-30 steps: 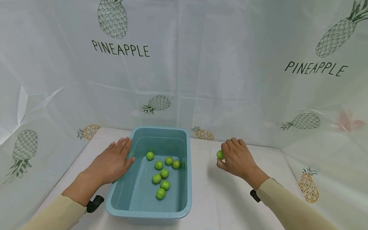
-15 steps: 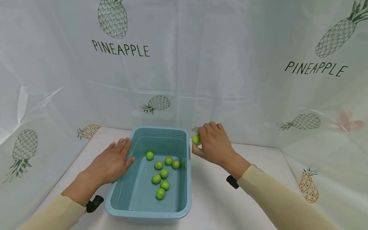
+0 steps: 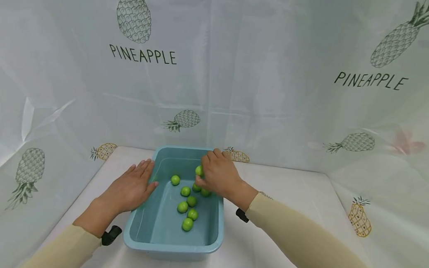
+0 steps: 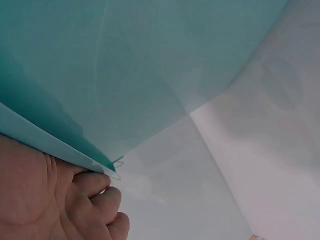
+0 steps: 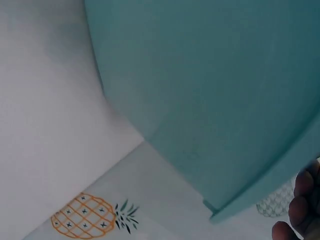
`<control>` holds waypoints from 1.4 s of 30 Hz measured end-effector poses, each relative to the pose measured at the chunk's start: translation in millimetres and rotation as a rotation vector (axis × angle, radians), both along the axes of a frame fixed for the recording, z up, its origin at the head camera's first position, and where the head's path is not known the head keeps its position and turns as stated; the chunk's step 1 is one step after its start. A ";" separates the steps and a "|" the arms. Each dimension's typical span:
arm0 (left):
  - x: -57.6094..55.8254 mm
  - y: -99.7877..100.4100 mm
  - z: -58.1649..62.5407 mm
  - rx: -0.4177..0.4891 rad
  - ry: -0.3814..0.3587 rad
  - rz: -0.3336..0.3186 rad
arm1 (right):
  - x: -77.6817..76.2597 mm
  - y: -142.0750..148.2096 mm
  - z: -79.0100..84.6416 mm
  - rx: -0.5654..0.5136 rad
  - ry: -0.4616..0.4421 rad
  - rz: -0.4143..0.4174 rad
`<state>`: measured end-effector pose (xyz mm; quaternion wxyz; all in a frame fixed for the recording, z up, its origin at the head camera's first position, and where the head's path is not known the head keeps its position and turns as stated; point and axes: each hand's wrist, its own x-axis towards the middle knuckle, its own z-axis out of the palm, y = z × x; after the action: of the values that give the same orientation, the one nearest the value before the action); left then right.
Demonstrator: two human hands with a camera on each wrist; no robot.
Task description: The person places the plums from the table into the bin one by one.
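A blue-green plastic basin (image 3: pixel 173 248) stands on the table with several small green limes (image 3: pixel 182 207) on its floor. Over its far right part, my right hand (image 3: pixel 219 173) pinches another lime (image 3: pixel 199 170) between thumb and fingers. That hand partly covers two limes lying below it. My left hand (image 3: pixel 130 188) rests along the basin's left rim, fingers straight and thumb over the edge. In the left wrist view, the palm (image 4: pixel 55 200) lies against the underside of the rim (image 4: pixel 55 145). Only some fingertips (image 5: pixel 300 207) of the right hand show in the right wrist view, beyond the rim; its lime is hidden there.
A white cloth covers the table (image 3: pixel 286 222) around the basin. Pale sheeting (image 3: pixel 269 92) printed with pineapples rises behind and at both sides. Each wrist carries a black strapped device, such as the left one (image 3: pixel 111 235).
My right hand has carried the pinched lime leftward from the table's right side, over the basin's right rim, to above the inside. The left hand has stayed in place.
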<state>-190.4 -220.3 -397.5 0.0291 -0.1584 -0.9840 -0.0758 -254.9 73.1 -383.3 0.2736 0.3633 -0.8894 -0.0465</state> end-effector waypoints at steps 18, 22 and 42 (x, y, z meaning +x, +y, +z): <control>3.0 1.1 0.9 0.025 -0.009 -0.006 | -0.4 -1.8 -18.3 -0.004 -0.125 -0.054; 3.2 1.1 0.5 0.025 -0.006 -0.008 | 0.5 -0.2 -19.0 -0.024 -0.110 -0.043; 0.5 0.4 -0.6 0.084 -0.048 0.003 | 46.5 29.0 -15.1 -0.244 -0.451 -0.087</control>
<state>-190.0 -220.0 -398.0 0.0121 -0.1538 -0.9806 -0.1207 -208.4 102.0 -398.3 0.1079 0.2901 -0.9417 0.1318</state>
